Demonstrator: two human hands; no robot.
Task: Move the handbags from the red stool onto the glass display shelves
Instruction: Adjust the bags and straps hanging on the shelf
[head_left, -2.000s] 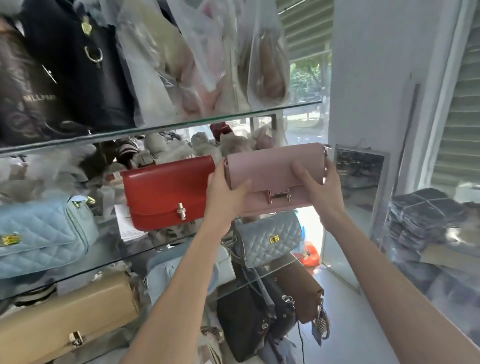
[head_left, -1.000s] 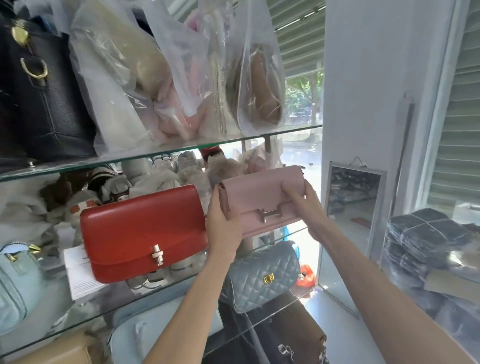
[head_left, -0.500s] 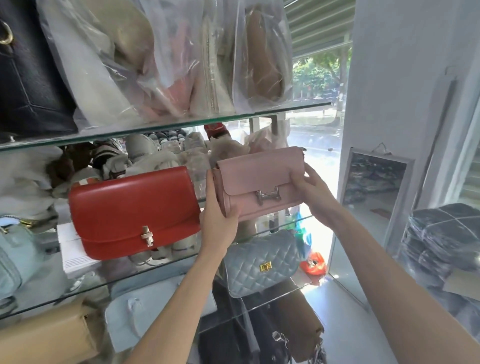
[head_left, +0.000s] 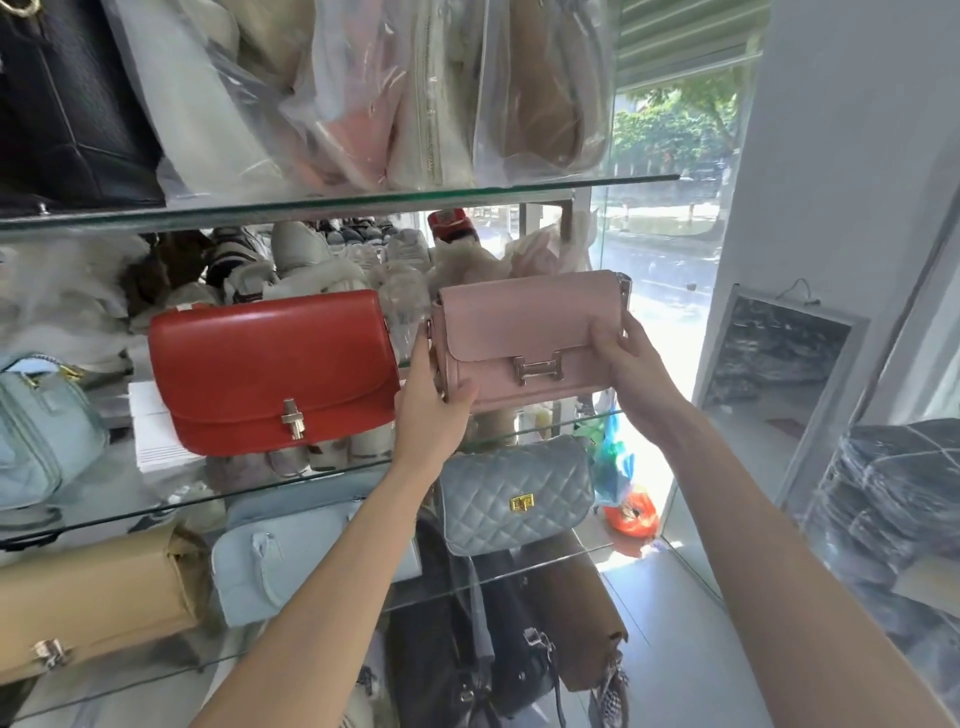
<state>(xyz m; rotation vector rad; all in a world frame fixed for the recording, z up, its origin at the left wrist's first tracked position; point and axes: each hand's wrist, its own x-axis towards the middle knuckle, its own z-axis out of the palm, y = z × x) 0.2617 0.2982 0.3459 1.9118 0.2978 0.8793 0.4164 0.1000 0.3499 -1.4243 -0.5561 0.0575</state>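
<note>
**A:** Two bare hands steady a pink handbag (head_left: 524, 338) at the right end of a glass shelf (head_left: 332, 475) in a shop display. Why one hand at each end?

**B:** The bag is long and flat. The left hand (head_left: 431, 410) grips its lower left corner, thumb across the front, while the right hand (head_left: 631, 364) holds the right end; the right fingers (head_left: 605, 332) lie over the flap. Both hands are clenched on the bag, likely to keep it level and its silver clasp (head_left: 537, 370) facing out.

**A:** Is it down on the glass yet?

**B:** Hard to tell. Its base looks just above the shelf, and neither hand has let go.

**A:** And the neighbour?

**B:** A red handbag (head_left: 275, 371) stands upright just beside it on the same shelf, clasp forward, a narrow gap between the two. The pink one appears meant to match it, front to the shopper.

**A:** The stool?

**B:** Not in view. A grey quilted bag (head_left: 514, 493) sits on the shelf below.
</note>
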